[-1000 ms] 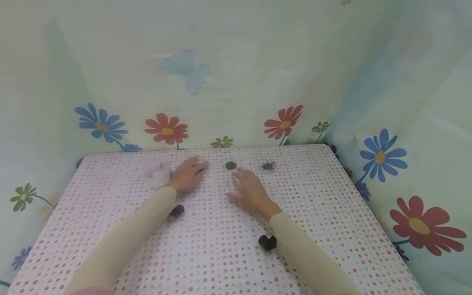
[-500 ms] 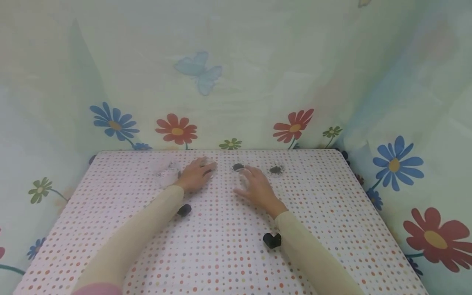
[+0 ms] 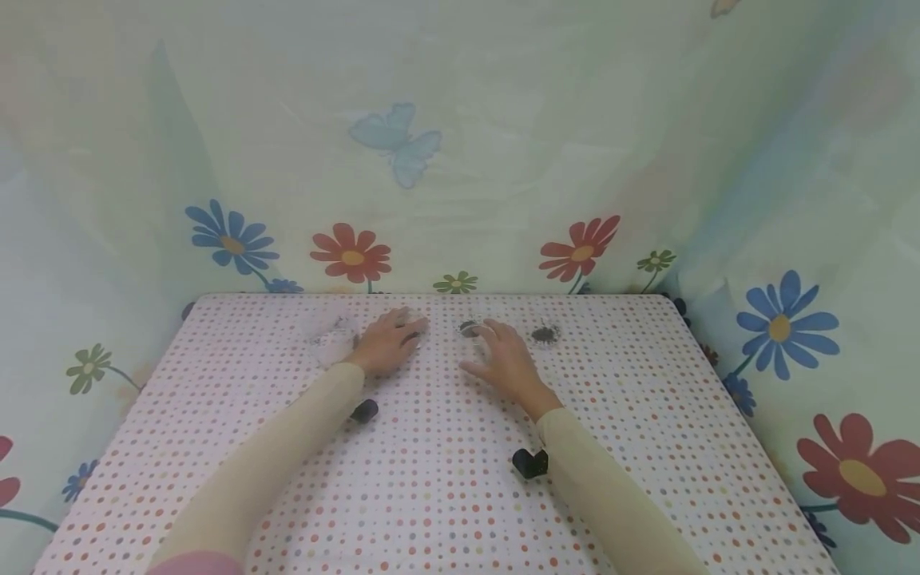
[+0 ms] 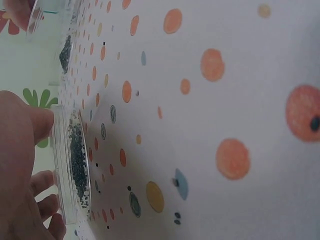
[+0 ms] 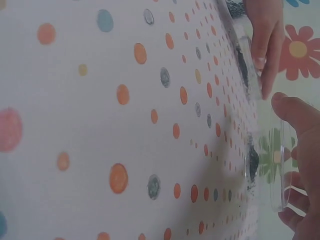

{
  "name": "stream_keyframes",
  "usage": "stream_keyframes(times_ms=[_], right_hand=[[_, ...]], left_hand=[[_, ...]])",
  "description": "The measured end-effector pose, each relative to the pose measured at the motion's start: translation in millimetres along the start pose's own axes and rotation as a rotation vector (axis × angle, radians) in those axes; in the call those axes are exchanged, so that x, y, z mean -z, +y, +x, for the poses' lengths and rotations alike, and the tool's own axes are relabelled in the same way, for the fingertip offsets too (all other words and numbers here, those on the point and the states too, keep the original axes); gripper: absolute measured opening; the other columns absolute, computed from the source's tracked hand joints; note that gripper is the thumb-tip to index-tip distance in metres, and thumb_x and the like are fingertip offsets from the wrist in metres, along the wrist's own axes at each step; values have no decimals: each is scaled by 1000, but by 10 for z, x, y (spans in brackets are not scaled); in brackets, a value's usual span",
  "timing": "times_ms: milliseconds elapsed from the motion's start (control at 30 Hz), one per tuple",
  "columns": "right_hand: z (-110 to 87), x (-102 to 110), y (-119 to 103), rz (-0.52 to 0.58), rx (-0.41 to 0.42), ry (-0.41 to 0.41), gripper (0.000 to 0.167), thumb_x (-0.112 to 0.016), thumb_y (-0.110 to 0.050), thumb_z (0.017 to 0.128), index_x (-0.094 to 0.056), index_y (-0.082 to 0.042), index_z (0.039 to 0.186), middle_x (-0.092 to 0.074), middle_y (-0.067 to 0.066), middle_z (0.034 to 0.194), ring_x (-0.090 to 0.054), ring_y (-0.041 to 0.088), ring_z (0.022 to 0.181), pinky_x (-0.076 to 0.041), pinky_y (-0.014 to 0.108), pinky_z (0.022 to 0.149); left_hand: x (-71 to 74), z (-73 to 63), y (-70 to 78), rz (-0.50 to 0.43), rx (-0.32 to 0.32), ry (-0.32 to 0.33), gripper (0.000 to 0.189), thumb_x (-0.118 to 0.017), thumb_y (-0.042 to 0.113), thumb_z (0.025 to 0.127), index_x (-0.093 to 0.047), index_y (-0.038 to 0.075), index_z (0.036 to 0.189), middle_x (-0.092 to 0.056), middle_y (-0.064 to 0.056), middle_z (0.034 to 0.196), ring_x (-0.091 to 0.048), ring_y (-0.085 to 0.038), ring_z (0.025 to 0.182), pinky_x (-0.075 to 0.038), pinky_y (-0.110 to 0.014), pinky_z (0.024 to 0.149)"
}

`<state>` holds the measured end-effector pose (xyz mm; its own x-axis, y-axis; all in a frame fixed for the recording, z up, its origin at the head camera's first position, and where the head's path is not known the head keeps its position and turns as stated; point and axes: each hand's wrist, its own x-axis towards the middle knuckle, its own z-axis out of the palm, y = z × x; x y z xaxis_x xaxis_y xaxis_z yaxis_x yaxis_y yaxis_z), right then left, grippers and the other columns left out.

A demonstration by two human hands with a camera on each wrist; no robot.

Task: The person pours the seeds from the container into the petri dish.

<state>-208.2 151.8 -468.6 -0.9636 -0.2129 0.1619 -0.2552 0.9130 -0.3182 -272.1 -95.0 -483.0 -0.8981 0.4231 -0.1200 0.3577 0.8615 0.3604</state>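
Note:
In the head view my left hand (image 3: 386,343) rests at a clear round dish near the table's far edge. The left wrist view shows its thumb and fingers curled round the rim of a clear lid (image 4: 61,172), on or just above a petri dish (image 4: 79,165) of dark granules. My right hand (image 3: 510,363) pinches another clear lid (image 5: 277,170) by its edge, tilted and apart from the middle dish. Dark granules (image 5: 254,162) lie heaped in that middle dish. To its right stands another dish with dark granules (image 3: 544,334).
Clear round dishware (image 3: 332,339) with scattered dark specks lies left of my left hand. A spotted cloth covers the table (image 3: 446,479). Black wrist pieces show beside both sleeves. A floral backdrop (image 3: 460,200) rises behind the far edge.
The head view has shifted, so the scene sits further right. My right hand has brought its clear lid forward, partly across the middle dish in view. My left hand stays at its dish.

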Motion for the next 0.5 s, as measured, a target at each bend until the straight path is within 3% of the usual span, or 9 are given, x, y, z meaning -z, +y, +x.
stream_keyframes(times_ms=[167, 500], right_hand=[[24, 15, -5, 29, -26, -13, 69, -70, -49, 83, -51, -11, 137, -39, 16, 152, -37, 36, 139, -33, 54, 115], [67, 7, 11, 46, -45, -17, 69, -71, -48, 83, -50, -12, 138, -38, 15, 152, -36, 36, 140, -30, 55, 116]], left_hand=[[-14, 16, -14, 0, -23, 10, 48, -42, 40, 102, -33, 38, 149, -17, -4, 162, -18, -31, 150, -23, -59, 118], [-22, 19, -3, 12, 0, 3, 48, -40, 41, 102, -31, 41, 149, -14, -3, 163, -16, -30, 150, -21, -58, 119]])
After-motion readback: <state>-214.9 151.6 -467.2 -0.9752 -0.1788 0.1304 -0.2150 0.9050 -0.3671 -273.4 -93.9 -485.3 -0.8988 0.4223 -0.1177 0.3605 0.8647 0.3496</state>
